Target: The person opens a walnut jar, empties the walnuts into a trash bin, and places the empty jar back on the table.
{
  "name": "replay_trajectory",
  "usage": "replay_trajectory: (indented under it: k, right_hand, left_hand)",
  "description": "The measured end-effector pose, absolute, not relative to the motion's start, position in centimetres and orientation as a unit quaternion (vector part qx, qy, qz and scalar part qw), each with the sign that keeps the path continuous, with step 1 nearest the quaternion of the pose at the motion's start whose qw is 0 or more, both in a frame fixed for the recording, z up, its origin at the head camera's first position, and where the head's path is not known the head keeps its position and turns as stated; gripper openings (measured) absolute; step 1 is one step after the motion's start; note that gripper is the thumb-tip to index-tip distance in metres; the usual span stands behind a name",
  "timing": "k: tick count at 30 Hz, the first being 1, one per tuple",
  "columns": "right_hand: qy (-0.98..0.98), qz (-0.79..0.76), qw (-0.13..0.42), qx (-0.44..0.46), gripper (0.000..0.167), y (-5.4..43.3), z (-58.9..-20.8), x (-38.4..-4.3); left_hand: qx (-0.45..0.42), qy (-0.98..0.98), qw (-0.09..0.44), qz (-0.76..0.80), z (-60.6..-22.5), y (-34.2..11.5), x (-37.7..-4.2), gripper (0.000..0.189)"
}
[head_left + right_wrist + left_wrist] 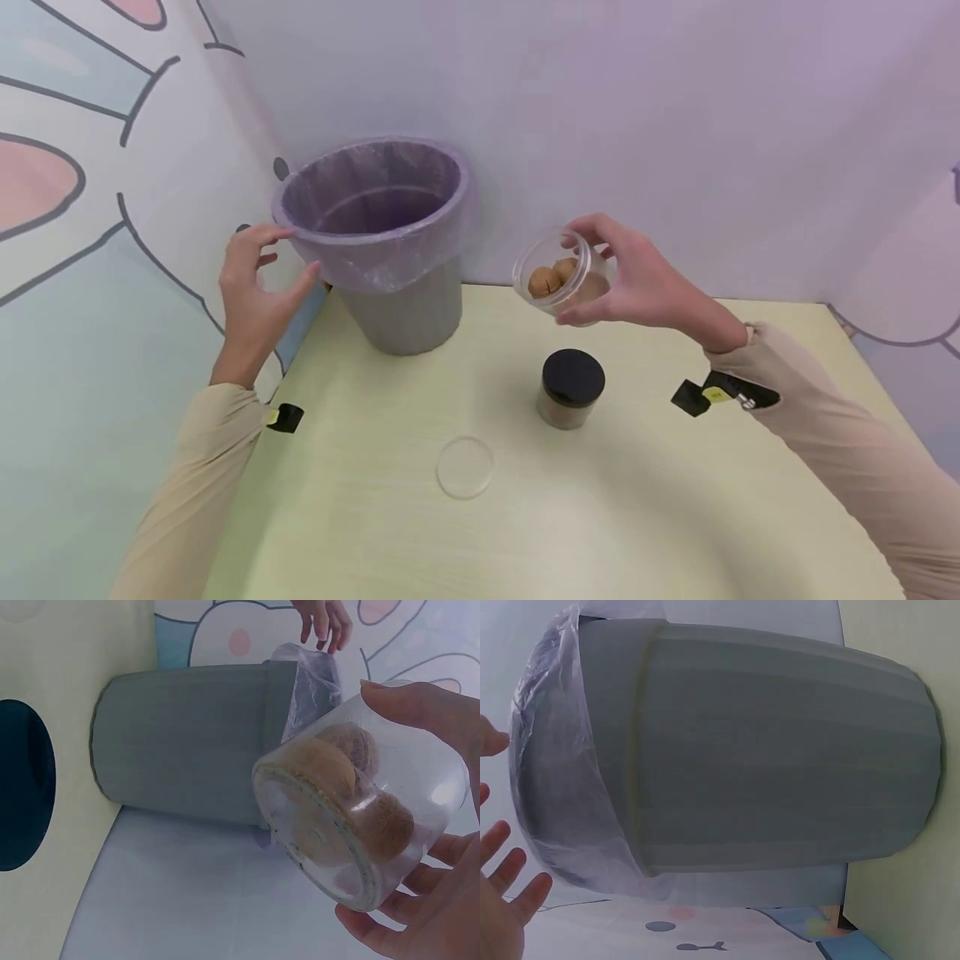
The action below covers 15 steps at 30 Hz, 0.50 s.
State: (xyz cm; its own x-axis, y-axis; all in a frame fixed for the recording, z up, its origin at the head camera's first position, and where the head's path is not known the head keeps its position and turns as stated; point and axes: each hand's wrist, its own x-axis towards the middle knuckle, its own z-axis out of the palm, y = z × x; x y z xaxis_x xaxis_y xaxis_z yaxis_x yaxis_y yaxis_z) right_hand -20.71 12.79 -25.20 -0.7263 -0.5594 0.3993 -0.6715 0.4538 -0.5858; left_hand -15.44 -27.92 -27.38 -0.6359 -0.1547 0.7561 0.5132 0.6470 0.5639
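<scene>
My right hand [633, 279] grips a clear jar [442, 776] above the table, its open mouth tipped toward the bin in the head view. Brown walnuts [544, 282] lie inside, seen through the wall in the right wrist view. A grey trash bin [780, 750] lined with a thin purplish bag [360, 258] stands at the back left. At the bin's left rim is my left hand [258, 283], thumb and fingers spread apart, fingertips right by the bag's edge.
A second jar with a black lid [573, 377] stands on the pale yellow table [360, 517], in front of the right hand. Left of it, nearer me, lies a clear round lid [466, 467]. Walls [675, 125] rise behind the table and on the left.
</scene>
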Motion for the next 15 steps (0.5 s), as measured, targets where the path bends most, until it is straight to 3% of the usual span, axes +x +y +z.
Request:
replay_trajectory:
  k: [15]
  right_hand:
    - [-0.853, 0.368, 0.078, 0.36, 0.086, 11.1, -24.2, -22.1]
  left_hand:
    - [-0.172, -0.811, 0.429, -0.358, -26.8, -28.1, -16.8, 0.035]
